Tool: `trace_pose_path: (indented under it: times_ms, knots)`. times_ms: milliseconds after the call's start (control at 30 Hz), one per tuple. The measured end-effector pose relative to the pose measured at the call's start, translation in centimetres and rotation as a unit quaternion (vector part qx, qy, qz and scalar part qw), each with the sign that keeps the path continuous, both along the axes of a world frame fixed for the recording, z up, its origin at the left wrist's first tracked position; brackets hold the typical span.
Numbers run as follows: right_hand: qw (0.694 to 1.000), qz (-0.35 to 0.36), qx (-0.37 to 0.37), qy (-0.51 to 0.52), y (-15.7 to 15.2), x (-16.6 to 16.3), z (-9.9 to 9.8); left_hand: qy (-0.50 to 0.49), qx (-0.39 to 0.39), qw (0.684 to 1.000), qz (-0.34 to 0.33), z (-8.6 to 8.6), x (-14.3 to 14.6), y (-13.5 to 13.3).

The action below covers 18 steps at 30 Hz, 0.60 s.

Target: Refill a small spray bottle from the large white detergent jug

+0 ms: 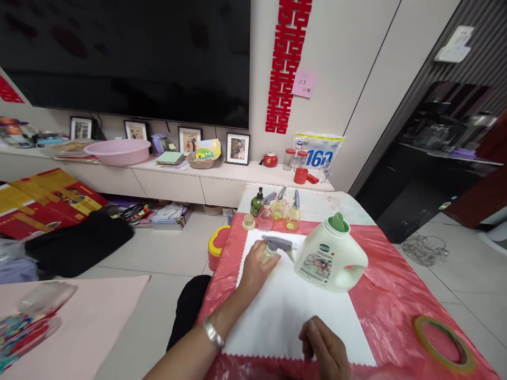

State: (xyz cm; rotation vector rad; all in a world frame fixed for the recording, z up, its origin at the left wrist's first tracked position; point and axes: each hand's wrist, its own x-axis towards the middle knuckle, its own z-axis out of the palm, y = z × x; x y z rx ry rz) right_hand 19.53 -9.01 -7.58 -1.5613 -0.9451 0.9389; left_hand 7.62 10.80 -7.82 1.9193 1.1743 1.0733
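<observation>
Worktop [390, 301] carries an open jug [317, 264] and, toward its far edge, three head-fitted spray bottles [292, 219]; near the left edge, left hand [253, 269] pinches a fourth bottle [270, 252], head tightness unconfirmed, right hand [327, 345] curled, grip indeterminate.

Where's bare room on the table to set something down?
Free: the white sheet between left hand, jug and right hand; the red cover between jug and tape roll. Crowded: the far end, with three spray bottles, a green pump bottle and a small round container; also where the held spray bottle sits right by the jug.
</observation>
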Motion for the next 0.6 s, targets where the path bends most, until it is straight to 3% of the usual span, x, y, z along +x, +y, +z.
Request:
trace_pose_path:
  times_ms: [133,267,367,600]
  knots:
    - [0.994,0.007,0.092,-0.057,1.8,-1.3,-0.1,0.001,0.001,1.000,0.010,-2.0,-1.1,-4.4]
    - [0.965,-0.030,0.163,-0.202,3.3,-2.6,-1.7,0.026,0.041,0.998,0.039,-4.4,-1.1,-5.4]
    - [0.954,-0.059,0.165,-0.241,4.6,-3.5,-3.0,0.026,0.038,0.998,0.049,-5.1,-0.7,-5.3]
    - [0.966,-0.099,0.135,-0.199,8.2,-5.1,-4.1,0.013,0.029,0.998,0.062,-5.3,-0.8,-5.6]
